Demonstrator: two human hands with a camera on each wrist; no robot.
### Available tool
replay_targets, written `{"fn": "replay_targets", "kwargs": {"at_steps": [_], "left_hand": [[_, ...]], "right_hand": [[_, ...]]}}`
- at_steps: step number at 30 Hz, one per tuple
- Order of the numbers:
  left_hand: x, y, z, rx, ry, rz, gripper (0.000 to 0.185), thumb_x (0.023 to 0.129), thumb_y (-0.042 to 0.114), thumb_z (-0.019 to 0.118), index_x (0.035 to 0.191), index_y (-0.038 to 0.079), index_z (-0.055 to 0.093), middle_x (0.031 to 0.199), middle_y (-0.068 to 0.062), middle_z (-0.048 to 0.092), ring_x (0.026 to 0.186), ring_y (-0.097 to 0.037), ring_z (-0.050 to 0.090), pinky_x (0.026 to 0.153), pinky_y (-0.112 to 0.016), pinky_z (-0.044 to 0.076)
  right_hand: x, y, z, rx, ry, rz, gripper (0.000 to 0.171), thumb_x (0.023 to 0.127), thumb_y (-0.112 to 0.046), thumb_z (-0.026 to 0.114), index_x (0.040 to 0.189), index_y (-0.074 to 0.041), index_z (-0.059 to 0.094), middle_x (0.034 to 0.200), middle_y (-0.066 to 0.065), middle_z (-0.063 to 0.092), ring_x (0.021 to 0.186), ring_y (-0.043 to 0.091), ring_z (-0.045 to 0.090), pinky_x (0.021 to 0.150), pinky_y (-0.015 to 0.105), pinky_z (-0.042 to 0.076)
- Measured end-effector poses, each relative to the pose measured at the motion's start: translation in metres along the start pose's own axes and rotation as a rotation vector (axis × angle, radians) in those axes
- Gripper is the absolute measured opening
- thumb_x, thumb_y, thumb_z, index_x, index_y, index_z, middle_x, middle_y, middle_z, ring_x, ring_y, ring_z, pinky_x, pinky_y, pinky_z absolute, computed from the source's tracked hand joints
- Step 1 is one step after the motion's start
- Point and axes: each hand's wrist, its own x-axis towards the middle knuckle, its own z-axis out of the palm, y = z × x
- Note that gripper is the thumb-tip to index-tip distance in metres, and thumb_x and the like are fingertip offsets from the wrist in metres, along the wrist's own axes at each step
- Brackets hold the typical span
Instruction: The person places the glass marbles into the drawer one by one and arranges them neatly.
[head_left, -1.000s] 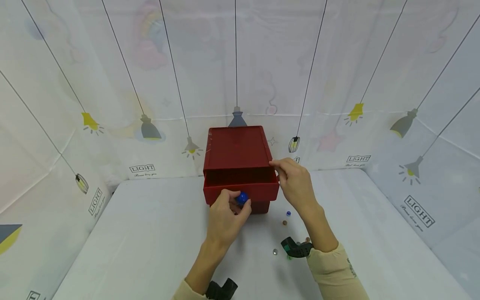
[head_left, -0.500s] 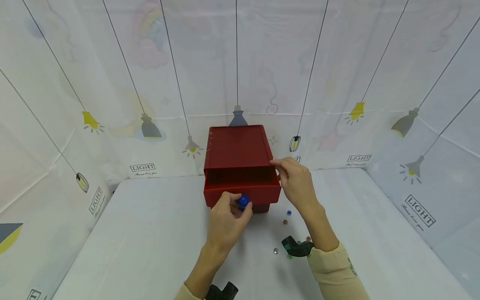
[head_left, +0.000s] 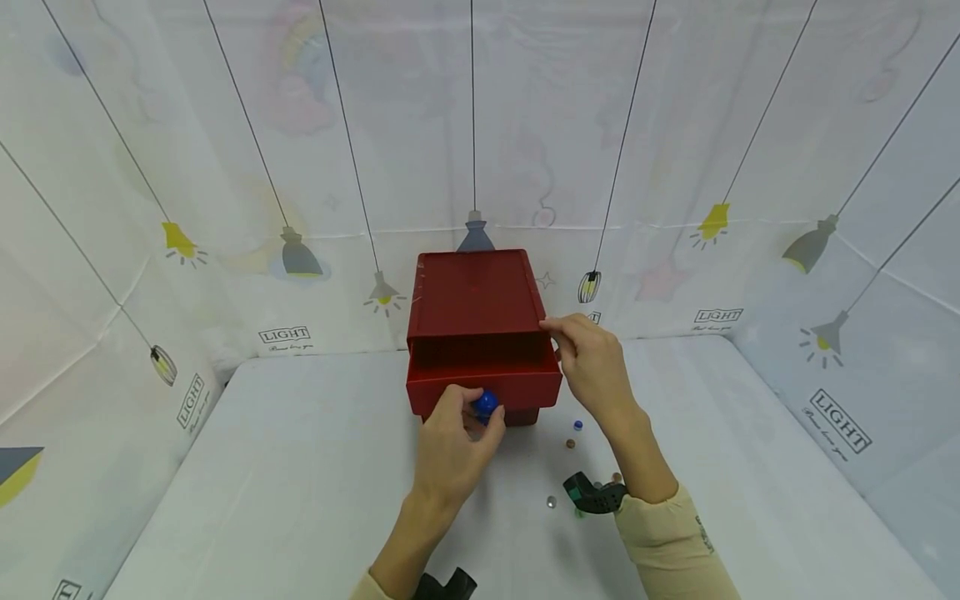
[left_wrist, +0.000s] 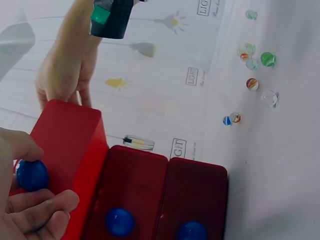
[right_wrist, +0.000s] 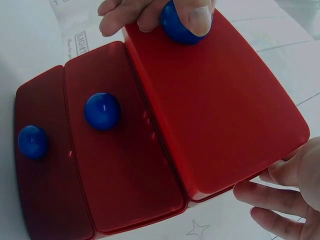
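A red drawer chest point(head_left: 472, 292) stands at the back of the white table. Its top drawer point(head_left: 487, 383) is pulled partway out. My left hand point(head_left: 450, 450) pinches that drawer's blue knob point(head_left: 486, 404) between thumb and fingers; the left wrist view shows the same blue knob point(left_wrist: 32, 175), and so does the right wrist view point(right_wrist: 175, 22). My right hand point(head_left: 596, 367) holds the chest's top right front corner, thumb on the top edge. Its fingers point(right_wrist: 280, 197) lie against the side. The two lower drawers are closed, each with a blue knob point(right_wrist: 102, 111).
Several small glass marbles point(head_left: 569, 444) lie on the table point(head_left: 300, 467) to the right of the chest, under my right forearm; the left wrist view shows them point(left_wrist: 252, 84) scattered. White printed cloth walls close in the table at the back and both sides.
The top drawer has slid a little further out toward me with my left hand on its knob. My right hand has stayed on the chest's corner.
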Motion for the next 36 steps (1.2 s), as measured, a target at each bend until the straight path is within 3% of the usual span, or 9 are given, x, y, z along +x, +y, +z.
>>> {"fn": "replay_targets", "kwargs": {"at_steps": [13,22,27,32,36], "left_hand": [[0.000,-0.002,-0.004,-0.004,0.010,0.000,0.036,0.090,0.021,0.073,0.116,0.006,0.055,0.083,-0.006,0.066,0.069,-0.013,0.063,0.065,-0.021,0.059],[0.003,0.001,-0.009,0.057,0.075,0.051,0.026,0.091,0.022,0.071,0.109,0.007,0.059,0.069,0.002,0.060,0.057,-0.004,0.053,0.054,-0.014,0.050],[0.009,0.002,-0.016,0.039,0.120,0.123,0.013,0.092,0.017,0.069,0.098,0.009,0.061,0.062,0.003,0.055,0.054,-0.003,0.045,0.048,-0.011,0.043],[0.021,0.004,-0.030,-0.007,0.138,0.195,0.007,0.093,0.012,0.068,0.091,0.008,0.062,0.061,0.001,0.056,0.052,-0.005,0.046,0.048,-0.011,0.043],[0.037,0.005,-0.047,-0.041,0.154,0.194,0.007,0.093,0.010,0.067,0.088,0.006,0.065,0.061,0.000,0.060,0.052,-0.006,0.049,0.048,-0.013,0.044]], "right_hand": [[-0.001,-0.001,0.000,0.008,0.001,0.008,0.021,0.097,-0.003,0.062,0.114,-0.005,0.075,0.106,0.013,0.075,0.091,0.028,0.072,0.080,0.043,0.063],[-0.001,-0.001,0.000,0.011,-0.003,0.025,0.022,0.097,-0.002,0.061,0.115,-0.006,0.075,0.107,0.012,0.075,0.094,0.028,0.072,0.083,0.044,0.062],[0.000,-0.002,-0.002,0.007,-0.018,0.026,0.023,0.098,-0.003,0.061,0.116,-0.006,0.074,0.109,0.012,0.075,0.096,0.028,0.072,0.084,0.044,0.062],[-0.001,0.000,-0.003,-0.005,-0.035,0.017,0.023,0.098,-0.004,0.061,0.117,-0.006,0.074,0.109,0.011,0.074,0.092,0.026,0.071,0.081,0.042,0.063],[0.000,0.000,-0.004,-0.002,-0.047,0.010,0.023,0.098,-0.005,0.061,0.118,-0.007,0.074,0.109,0.011,0.074,0.091,0.025,0.071,0.080,0.042,0.063]]}}
